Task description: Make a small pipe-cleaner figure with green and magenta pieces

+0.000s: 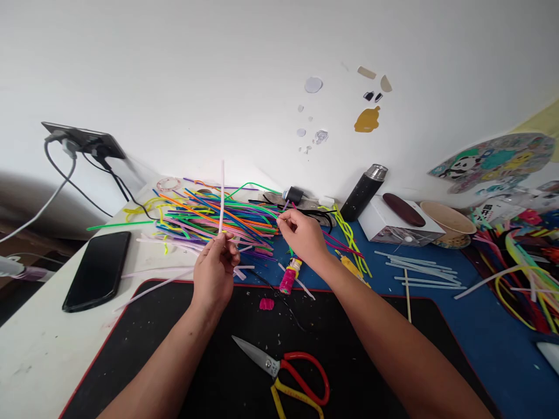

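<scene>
My left hand (216,269) is closed on a pale pink pipe cleaner (222,195) that stands upright from its fingers. My right hand (301,233) reaches into a pile of coloured pipe cleaners (209,218) on the desk, its fingertips pinched at the pile's right edge; what they pinch is too thin to name. Both hands hover over the far edge of a black mat (196,349). A small pink and yellow wrapped piece (289,276) lies just below my right hand.
Red and yellow scissors (288,369) lie on the mat near me. A black phone (98,269) lies at left, and a black flask (363,192), a white box (393,224), a bowl (448,221) and more pipe cleaners (519,262) at right. Cables hang from a wall socket (85,139).
</scene>
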### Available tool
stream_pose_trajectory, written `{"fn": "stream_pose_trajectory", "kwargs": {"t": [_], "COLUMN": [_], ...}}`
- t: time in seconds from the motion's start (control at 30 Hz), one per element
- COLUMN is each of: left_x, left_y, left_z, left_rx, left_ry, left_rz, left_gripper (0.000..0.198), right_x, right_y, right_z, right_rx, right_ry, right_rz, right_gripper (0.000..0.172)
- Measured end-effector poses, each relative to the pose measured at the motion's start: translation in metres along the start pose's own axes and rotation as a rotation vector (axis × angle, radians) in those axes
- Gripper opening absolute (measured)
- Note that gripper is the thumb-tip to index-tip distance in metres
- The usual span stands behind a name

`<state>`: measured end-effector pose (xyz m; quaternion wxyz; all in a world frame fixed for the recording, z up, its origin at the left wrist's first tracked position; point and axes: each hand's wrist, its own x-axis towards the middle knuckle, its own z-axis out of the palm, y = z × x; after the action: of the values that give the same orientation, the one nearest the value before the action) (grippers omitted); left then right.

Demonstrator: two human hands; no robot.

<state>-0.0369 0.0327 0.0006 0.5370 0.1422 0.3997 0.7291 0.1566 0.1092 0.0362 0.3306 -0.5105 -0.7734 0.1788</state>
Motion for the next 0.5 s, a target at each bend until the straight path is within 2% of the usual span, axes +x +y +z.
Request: {"fn": "stream_pose_trajectory", "kwargs": {"t": [0.17,0.3,0.5], "left_x": [0.001,0.003,0.005], "left_y": [-0.003,-0.006,-0.002], "left_z": [0.000,0.000,0.003], "left_rx": [0.069,0.082,0.023], "left_ry": [0.008,0.040,0.096], "left_rz": [-0.040,-0.064,-0.036], "left_gripper": [0.033,0.039,0.041], "right_x": [-0.001,-0.003,-0.008], "right_y": [0.000,0.006,0.011], "right_z": [-0.011,-0.016,-0.016], "right_rx": [-0.040,0.099,0.281], "right_ry": [0.036,0.110,0.132], "right_rz": [0.039,0.097,0.147], "right_gripper": [0.020,0.021,0.022]}}
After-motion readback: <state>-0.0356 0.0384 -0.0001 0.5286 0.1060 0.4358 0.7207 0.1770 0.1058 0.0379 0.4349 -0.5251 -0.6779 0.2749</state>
